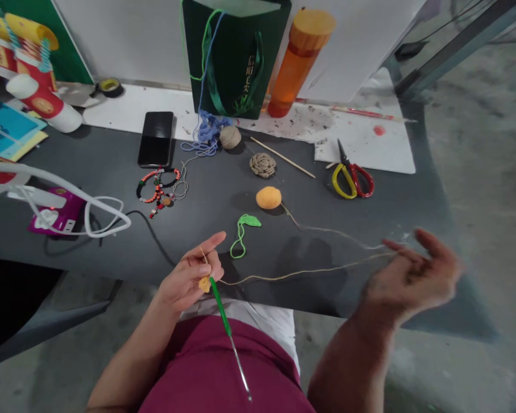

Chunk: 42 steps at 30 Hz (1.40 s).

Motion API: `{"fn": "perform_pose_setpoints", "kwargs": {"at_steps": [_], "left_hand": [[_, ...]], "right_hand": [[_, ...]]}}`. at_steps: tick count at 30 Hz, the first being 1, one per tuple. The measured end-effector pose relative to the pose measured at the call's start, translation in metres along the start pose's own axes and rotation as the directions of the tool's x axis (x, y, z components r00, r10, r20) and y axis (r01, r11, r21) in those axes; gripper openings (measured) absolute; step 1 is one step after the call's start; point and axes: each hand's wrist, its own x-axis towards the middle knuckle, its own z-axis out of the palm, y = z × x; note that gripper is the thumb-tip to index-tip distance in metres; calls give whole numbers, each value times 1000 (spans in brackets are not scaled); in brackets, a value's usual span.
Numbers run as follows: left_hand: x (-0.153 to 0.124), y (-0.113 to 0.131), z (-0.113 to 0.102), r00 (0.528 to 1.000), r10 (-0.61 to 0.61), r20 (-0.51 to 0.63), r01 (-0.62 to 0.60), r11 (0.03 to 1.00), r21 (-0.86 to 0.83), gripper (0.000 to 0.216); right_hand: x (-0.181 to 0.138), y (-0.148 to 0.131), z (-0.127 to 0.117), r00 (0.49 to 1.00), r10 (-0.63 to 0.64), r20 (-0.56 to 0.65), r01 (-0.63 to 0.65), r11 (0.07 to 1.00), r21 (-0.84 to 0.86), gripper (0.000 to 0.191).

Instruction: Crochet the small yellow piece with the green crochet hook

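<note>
At the far left of the dark grey table (206, 201) lie colored cards (12, 123) and a white cable (55, 189) looped over a magenta packet (55, 215). Farther right are a black smartphone (155, 139) and a red-and-black beaded bracelet (159, 189).

At the table's near edge, the left hand (187, 275) has its fingers curled closed around a crochet hook (221, 307) with a green handle, and a small yellow crochet piece (204, 284) sits pinched at the fingertips. The hook's metal shaft points down toward the person's maroon top (215, 367).

Just beyond are a green crocheted leaf (243, 229), a blue yarn tangle (208, 129), a tan yarn ball (230, 137), a tan crocheted flower (262, 165), and an orange crocheted ball (269, 198). Behind them stand a green gift bag (236, 57) and an orange bottle (301, 63).

Tan yarn (305, 274) runs from the yellow piece rightward across the table to the right hand (413, 275), which is blurred, with its fingers spread wide and not closed on anything visible. Red-and-yellow scissors (352, 178) lie on the table at the far right.
</note>
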Motion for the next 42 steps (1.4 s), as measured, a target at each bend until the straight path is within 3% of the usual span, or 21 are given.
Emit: {"fn": "perform_pose_setpoints", "kwargs": {"at_steps": [2,5,9,10,14,16,18,20,25,26,28,30,35,42], "left_hand": [[1,-2,0,1000,-7,-4,7,1000,-5,44],[2,-6,2,1000,-25,4,25,1000,-10,44],[3,-11,4,998,-61,26,62,998,-18,44],[3,-13,5,997,-68,32,69,997,-22,44],[3,-18,5,992,-113,54,114,993,-23,46],[3,-19,6,990,-131,48,132,991,-17,47],[3,-20,7,991,-133,32,134,991,-21,48],[3,-20,9,991,-134,26,135,990,-30,47],[5,-20,13,989,-148,29,149,988,-46,48],[5,-19,14,988,-151,29,153,987,-52,48],[8,-20,17,988,-150,34,152,986,-64,49],[11,-21,20,988,-154,25,155,985,-69,49],[18,-25,27,970,-239,-50,233,967,-107,53],[22,-28,36,942,-334,-36,326,934,-146,62]], "right_hand": [[-2,-9,-1,973,14,229,6,996,-84,43],[-14,-34,0,935,-65,348,96,993,-73,34],[-32,-66,12,726,-213,654,255,967,32,21],[-35,-71,16,698,-222,681,268,963,39,20],[-35,-80,39,740,-120,662,135,990,28,33],[-33,-82,50,708,-99,699,126,992,14,37],[-31,-84,58,657,-76,750,142,990,-24,25],[-31,-86,63,638,-38,769,114,992,-46,10],[-30,-89,58,585,22,811,-234,962,143,8],[-29,-92,54,588,22,808,-300,934,192,9],[-26,-99,46,648,8,761,-343,896,282,9],[-22,-108,36,711,-19,703,-325,877,353,10],[-14,-121,10,781,-63,622,-257,875,411,10],[-8,-128,-37,873,-61,484,-154,907,393,8]]}}
